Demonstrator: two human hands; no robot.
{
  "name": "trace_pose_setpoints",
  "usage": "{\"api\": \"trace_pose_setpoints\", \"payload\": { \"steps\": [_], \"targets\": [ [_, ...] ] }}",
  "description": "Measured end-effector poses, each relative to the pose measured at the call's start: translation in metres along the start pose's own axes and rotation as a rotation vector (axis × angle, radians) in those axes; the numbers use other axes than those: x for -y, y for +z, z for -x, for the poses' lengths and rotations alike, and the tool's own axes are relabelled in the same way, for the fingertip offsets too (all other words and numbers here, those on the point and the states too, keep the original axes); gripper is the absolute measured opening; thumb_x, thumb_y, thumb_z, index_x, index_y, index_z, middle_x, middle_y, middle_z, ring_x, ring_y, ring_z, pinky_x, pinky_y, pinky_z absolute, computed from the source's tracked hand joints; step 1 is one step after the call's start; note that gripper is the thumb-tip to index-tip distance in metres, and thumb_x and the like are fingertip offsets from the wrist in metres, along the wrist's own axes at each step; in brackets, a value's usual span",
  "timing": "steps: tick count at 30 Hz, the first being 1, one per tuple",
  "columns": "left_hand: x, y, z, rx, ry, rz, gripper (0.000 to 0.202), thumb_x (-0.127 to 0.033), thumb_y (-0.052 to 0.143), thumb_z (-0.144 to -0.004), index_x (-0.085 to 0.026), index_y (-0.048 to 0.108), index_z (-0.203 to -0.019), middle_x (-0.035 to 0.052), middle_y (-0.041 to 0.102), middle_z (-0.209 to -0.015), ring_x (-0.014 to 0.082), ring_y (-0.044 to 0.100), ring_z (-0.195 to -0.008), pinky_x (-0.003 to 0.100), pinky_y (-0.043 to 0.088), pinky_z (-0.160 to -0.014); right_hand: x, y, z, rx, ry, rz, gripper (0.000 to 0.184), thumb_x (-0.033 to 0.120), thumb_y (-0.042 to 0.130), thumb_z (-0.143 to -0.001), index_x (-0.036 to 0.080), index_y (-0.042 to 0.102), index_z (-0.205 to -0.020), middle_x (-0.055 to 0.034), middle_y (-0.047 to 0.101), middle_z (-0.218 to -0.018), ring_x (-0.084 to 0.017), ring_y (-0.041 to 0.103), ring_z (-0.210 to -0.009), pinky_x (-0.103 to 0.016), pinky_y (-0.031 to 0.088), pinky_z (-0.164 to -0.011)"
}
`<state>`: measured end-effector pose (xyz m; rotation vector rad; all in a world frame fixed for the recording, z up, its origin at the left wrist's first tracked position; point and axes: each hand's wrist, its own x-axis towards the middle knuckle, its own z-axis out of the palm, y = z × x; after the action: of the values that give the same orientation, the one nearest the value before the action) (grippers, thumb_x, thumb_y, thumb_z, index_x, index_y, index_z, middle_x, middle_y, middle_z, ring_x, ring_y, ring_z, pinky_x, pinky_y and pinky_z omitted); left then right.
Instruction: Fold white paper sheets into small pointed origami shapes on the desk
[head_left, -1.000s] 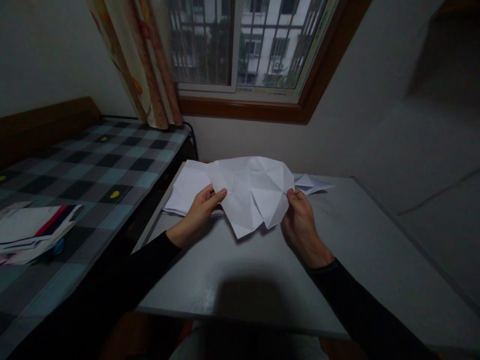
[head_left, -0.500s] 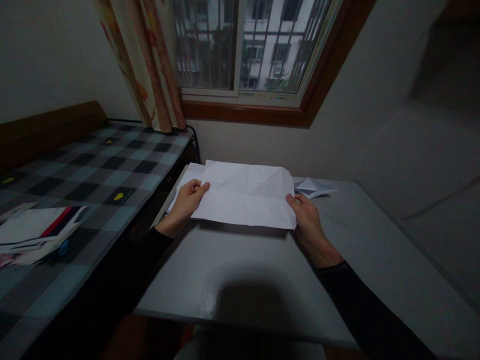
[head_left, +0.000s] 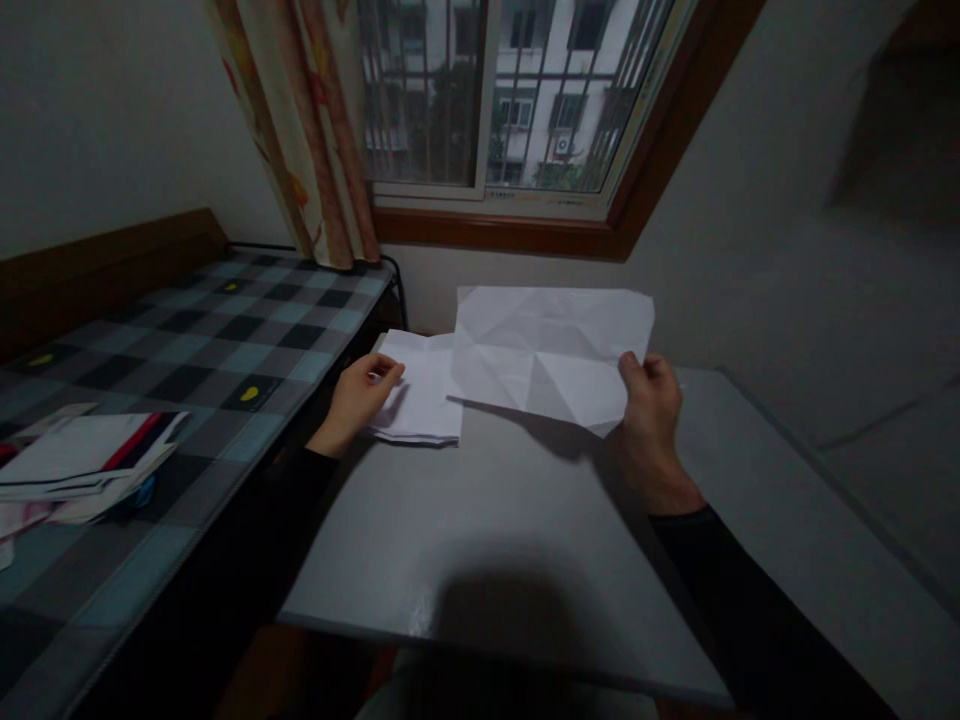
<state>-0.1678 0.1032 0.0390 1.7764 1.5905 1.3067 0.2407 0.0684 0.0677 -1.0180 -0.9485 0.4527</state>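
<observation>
A white sheet of paper [head_left: 540, 345] with many crease lines hangs tilted above the table, its right edge pinched between the thumb and fingers of my right hand [head_left: 651, 425]. The sheet's left end is free. My left hand [head_left: 364, 392] is over the left edge of a stack of white paper [head_left: 424, 385], fingers loosely curled, a small gap showing by the thumb, and nothing visible in it. Whether it touches the stack I cannot tell. Part of the stack lies behind the creased sheet.
The grey table [head_left: 510, 540] stands against the wall below a barred window [head_left: 525, 100]. At its left is a bed with a checked cover [head_left: 225, 400], where papers or booklets [head_left: 82, 455] lie. A patterned curtain [head_left: 315, 130] hangs beside the window.
My left hand has let go of the creased sheet. My right hand has lifted it and moved it right, uncovering the paper stack. The folded white paper at the back right is now hidden.
</observation>
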Motion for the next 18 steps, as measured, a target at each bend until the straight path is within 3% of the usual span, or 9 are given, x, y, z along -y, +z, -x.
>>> {"api": "trace_pose_setpoints", "payload": {
  "steps": [2, 4, 8, 10, 15, 18],
  "targets": [
    [0.010, -0.005, -0.003, -0.025, 0.046, -0.142, 0.030, -0.051, 0.072, -0.092, -0.022, 0.077, -0.098, 0.0099, 0.077, -0.106, 0.0289, 0.069, -0.103, 0.040, 0.051, -0.096, 0.015, 0.015, -0.006, -0.041, -0.211, 0.092, 0.037, 0.056, 0.080, -0.096, 0.025, 0.059, -0.095, -0.0004, 0.061, -0.091, -0.021, 0.066, -0.088, -0.037, 0.058, -0.080],
    [0.017, -0.007, -0.004, -0.002, 0.054, -0.241, 0.032, -0.051, 0.073, -0.091, -0.021, 0.077, -0.102, 0.0122, 0.075, -0.111, 0.0314, 0.069, -0.106, 0.044, 0.051, -0.102, 0.030, 0.032, -0.006, 0.038, -0.385, 0.169, 0.029, 0.053, 0.072, -0.104, 0.026, 0.062, -0.103, -0.0049, 0.067, -0.104, -0.024, 0.069, -0.099, -0.041, 0.059, -0.088],
    [0.025, -0.007, -0.002, 0.069, 0.014, -0.285, 0.036, -0.049, 0.075, -0.089, -0.019, 0.075, -0.110, 0.0145, 0.074, -0.115, 0.0336, 0.070, -0.105, 0.047, 0.052, -0.103, 0.046, 0.077, 0.010, 0.524, -0.676, 0.362, 0.009, 0.035, 0.066, -0.108, 0.027, 0.066, -0.111, -0.0122, 0.076, -0.130, -0.032, 0.072, -0.122, -0.050, 0.056, -0.107],
    [0.026, -0.005, -0.003, 0.024, -0.025, -0.208, 0.033, -0.046, 0.071, -0.093, -0.020, 0.073, -0.112, 0.0146, 0.073, -0.121, 0.0332, 0.070, -0.111, 0.045, 0.052, -0.104, 0.043, 0.104, 0.025, 0.777, -0.793, 0.486, 0.011, 0.029, 0.060, -0.110, 0.024, 0.068, -0.116, -0.0158, 0.078, -0.132, -0.033, 0.072, -0.121, -0.050, 0.054, -0.106],
    [0.032, -0.006, -0.010, -0.160, -0.150, -0.018, 0.038, -0.051, 0.041, -0.109, -0.021, 0.065, -0.110, 0.0128, 0.074, -0.118, 0.0293, 0.073, -0.108, 0.042, 0.054, -0.097, 0.016, 0.160, 0.075, 1.193, -0.867, 0.747, 0.016, 0.022, 0.053, -0.114, 0.018, 0.068, -0.112, -0.0175, 0.080, -0.113, -0.031, 0.073, -0.103, -0.045, 0.049, -0.097],
    [0.038, -0.008, -0.015, -0.184, -0.202, 0.044, 0.047, -0.063, 0.039, -0.110, -0.022, 0.062, -0.107, 0.0124, 0.073, -0.117, 0.0280, 0.075, -0.104, 0.039, 0.055, -0.089, 0.002, 0.175, 0.102, 1.306, -0.902, 0.749, 0.014, 0.020, 0.052, -0.114, 0.018, 0.066, -0.113, -0.0151, 0.080, -0.113, -0.029, 0.073, -0.100, -0.043, 0.048, -0.098]
  ]
}}
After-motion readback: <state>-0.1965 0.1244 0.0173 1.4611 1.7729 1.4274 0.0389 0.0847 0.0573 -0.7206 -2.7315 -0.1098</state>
